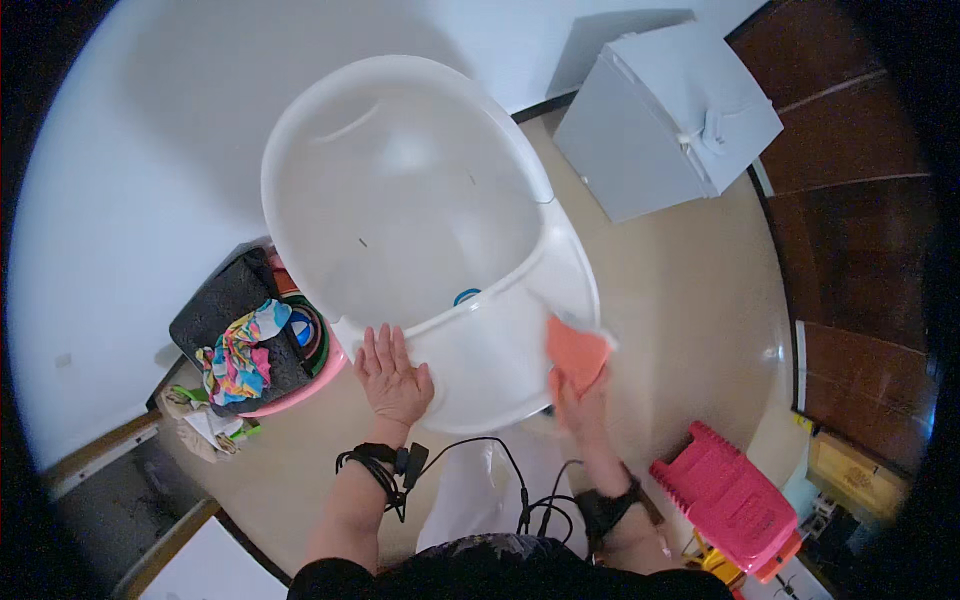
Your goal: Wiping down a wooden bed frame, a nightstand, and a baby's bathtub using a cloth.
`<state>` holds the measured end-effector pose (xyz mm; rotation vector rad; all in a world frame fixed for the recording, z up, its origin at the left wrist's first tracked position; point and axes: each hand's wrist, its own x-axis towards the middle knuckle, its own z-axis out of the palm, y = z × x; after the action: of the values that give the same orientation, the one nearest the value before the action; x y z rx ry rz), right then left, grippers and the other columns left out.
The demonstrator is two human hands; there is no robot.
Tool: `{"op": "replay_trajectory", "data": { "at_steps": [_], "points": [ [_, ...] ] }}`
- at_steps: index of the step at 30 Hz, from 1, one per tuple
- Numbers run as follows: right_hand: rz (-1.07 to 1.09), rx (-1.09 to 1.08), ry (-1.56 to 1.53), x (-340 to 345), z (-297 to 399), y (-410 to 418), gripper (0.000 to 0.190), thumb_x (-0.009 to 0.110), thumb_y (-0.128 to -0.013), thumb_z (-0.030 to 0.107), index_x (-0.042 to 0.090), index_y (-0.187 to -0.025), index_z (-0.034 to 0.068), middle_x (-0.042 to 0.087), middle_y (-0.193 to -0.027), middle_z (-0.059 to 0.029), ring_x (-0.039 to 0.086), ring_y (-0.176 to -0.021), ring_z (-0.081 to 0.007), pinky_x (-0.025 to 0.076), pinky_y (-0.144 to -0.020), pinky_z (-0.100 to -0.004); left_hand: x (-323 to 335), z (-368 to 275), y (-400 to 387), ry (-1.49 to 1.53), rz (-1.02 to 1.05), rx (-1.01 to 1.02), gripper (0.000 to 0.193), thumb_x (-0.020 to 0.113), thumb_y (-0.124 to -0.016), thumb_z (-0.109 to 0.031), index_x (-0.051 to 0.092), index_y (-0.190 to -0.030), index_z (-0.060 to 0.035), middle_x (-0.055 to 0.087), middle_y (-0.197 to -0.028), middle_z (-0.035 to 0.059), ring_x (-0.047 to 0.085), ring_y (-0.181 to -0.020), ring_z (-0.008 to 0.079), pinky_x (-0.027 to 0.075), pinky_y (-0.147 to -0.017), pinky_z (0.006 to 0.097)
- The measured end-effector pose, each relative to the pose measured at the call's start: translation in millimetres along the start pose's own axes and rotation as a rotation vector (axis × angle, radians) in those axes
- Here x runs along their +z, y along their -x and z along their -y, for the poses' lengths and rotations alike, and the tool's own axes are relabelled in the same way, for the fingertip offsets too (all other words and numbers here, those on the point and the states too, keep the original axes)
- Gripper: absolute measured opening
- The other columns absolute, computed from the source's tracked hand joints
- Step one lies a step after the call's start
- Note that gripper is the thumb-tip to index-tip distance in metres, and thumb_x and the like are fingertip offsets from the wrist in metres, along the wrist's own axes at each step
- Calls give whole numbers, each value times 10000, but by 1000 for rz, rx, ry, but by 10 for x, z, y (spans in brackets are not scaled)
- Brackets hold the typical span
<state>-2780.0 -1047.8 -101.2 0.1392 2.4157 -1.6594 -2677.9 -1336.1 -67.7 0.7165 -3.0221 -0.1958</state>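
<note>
A large white plastic tub (480,367) stands before me, with a deep oval basin and a smooth sloping near end. My left hand (395,379) lies on its near left rim, fingers spread, holding nothing. In my right hand (581,394) is an orange cloth (576,349), held against the tub's near right edge; cloth and fingers are blurred. A blue ring-shaped part (466,297) shows inside the basin at its near wall. Small dark marks are on the basin's bottom. Black cables hang by both wrists.
Left of the tub, a pink basin (304,390) holds a dark grey case (225,292) and a colourful cloth (244,352). A small white refrigerator (637,135) stands at the back right. A pink plastic stool (727,495) lies at the lower right.
</note>
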Motion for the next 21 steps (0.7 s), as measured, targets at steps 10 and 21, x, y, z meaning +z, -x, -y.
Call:
{"op": "replay_trajectory", "data": {
  "at_steps": [10, 21],
  "points": [
    [662, 331, -679, -786, 1189, -873, 642, 595, -894, 312, 392, -1424, 12, 544, -1375, -187, 507, -1293, -337, 374, -1083, -482, -240, -595, -317, 108, 164, -213, 680, 634, -847, -324, 415, -1412, -16, 410, -1431, 176, 298, -1388, 381, 216, -1084, 587],
    [1067, 78, -1447, 801, 2573, -3377, 544, 627, -839, 287, 513, -1336, 97, 541, -1332, -144, 488, -1250, -333, 375, -1047, -485, 199, -1706, -1012, -39, 33, -577, 523, 678, -809, -365, 537, -1237, -100, 459, -1273, 134, 373, -1287, 332, 128, -1102, 623]
  ]
}}
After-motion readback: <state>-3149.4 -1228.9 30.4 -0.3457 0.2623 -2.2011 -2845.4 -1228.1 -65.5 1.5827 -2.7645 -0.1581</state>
